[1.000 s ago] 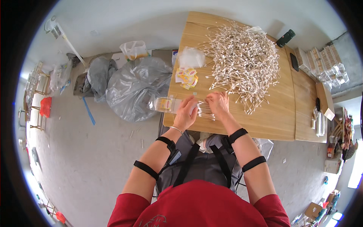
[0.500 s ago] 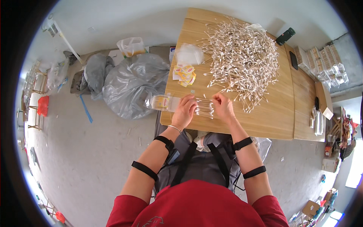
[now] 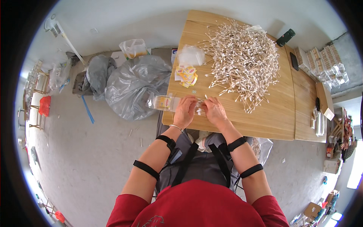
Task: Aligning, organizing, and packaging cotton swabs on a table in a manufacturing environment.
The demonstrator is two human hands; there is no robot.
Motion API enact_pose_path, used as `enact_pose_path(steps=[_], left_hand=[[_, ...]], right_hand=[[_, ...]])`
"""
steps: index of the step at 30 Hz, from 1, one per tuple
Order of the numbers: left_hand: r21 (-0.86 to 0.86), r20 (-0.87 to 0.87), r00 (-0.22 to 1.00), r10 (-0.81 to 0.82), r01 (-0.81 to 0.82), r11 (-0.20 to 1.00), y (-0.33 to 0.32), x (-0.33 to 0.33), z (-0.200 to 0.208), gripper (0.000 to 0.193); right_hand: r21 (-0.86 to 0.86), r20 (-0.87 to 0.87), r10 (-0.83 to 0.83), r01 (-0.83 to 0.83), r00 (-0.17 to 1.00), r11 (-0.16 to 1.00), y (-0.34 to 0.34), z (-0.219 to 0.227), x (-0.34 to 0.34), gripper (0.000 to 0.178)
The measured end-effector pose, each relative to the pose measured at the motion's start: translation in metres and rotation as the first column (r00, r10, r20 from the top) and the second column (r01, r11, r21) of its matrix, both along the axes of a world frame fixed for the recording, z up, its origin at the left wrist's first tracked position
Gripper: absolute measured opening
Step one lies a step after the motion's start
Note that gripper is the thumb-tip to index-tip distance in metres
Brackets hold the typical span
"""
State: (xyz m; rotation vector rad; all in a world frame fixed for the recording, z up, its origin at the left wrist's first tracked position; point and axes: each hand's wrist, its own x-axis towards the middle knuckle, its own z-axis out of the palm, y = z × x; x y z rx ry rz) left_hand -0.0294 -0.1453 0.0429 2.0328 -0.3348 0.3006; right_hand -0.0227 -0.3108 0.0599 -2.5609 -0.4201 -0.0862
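At the table's near edge, my left hand curls its fingers over one end of a row of white-tipped cotton swabs. My right hand grips the other end, its fingers bent down over the tips. Only a short stretch of the swabs shows between the hands. Left of my left hand lies a clear plastic bag with swabs and a yellow card in it; it reaches past the table's corner. A large heap of loose cotton swabs spreads beyond my hands, to the right.
Yellow-and-white cards and a stack of clear bags lie on the wooden table. A dark bottle, a phone and packed swab bundles are farther right. A big grey plastic sack stands on the floor at left.
My right hand has moved left and closed in over the swab ends, covering more of the row. My left hand has stayed nearly in place.
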Motion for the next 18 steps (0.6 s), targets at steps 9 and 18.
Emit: enact_pose_path(steps=[9,18], left_hand=[[0.062,0.014,1.0,0.028,-0.029,0.998,-0.001,-0.003,0.008,0.035],[0.183,0.076,0.996,-0.037,0.023,0.983,-0.006,-0.001,0.006,0.027]], right_hand=[[0.109,-0.063,-0.095,0.101,0.994,0.989,-0.01,0.008,0.0,0.01],[0.223,-0.067,-0.122,0.134,0.99,0.966,-0.024,0.015,-0.001,0.01]])
